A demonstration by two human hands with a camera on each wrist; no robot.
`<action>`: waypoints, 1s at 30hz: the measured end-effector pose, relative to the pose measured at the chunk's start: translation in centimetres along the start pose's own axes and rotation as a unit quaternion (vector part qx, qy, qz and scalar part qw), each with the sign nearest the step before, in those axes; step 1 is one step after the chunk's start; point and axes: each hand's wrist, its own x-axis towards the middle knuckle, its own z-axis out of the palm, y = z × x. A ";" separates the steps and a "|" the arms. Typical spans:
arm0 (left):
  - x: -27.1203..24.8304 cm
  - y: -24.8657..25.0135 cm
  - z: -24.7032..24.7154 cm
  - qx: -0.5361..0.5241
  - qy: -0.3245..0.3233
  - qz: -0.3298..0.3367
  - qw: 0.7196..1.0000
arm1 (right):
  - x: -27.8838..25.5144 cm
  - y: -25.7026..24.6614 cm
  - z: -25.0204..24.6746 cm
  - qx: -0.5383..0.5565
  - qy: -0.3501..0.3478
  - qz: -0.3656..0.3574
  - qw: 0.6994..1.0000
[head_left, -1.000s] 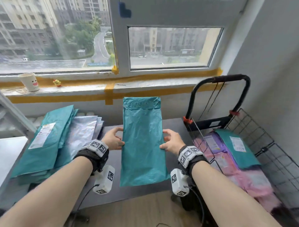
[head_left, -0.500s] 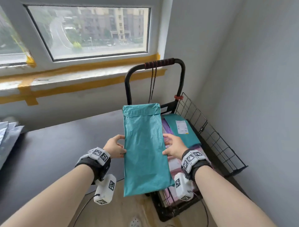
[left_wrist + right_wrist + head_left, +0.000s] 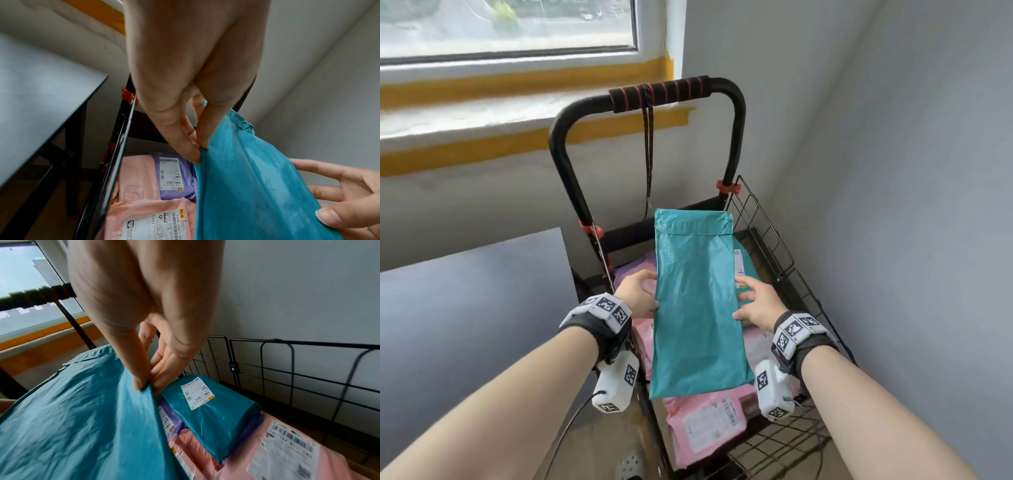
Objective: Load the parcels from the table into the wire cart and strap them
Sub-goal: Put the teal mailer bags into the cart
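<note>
Head view: teal parcel (image 3: 697, 301) at frame centre, over the wire cart (image 3: 767, 233), pinched at mid-edge by left hand (image 3: 637, 296) and right hand (image 3: 755, 306); pink parcels (image 3: 705, 425) below mostly covered.

Left wrist view: thumb and fingertips (image 3: 195, 155) clamped on the teal edge at centre; purple parcel (image 3: 174, 177) half hidden, label cut off at bottom.

Right wrist view: thumb on top, fingers beneath the edge; labelled teal parcel (image 3: 209, 407) right of centre, pink label blurred at lower right.

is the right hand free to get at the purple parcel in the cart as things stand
Probably not: the right hand pinches an edge of the long teal plastic mailer, which hangs over the purple plastic parcel in the black wire cart and covers most of it from above.
</note>
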 end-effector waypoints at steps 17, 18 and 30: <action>14.0 -5.4 8.2 0.010 0.208 -0.146 0.967 | 20.7 6.8 0.8 -0.054 -0.088 0.028 0.994; 14.3 -5.6 8.4 0.009 0.219 -0.149 0.964 | 20.8 7.1 0.9 -0.061 -0.090 0.030 0.994; 12.2 -4.7 8.6 0.021 0.168 -0.136 0.976 | 19.8 6.8 0.8 -0.085 -0.057 0.017 0.995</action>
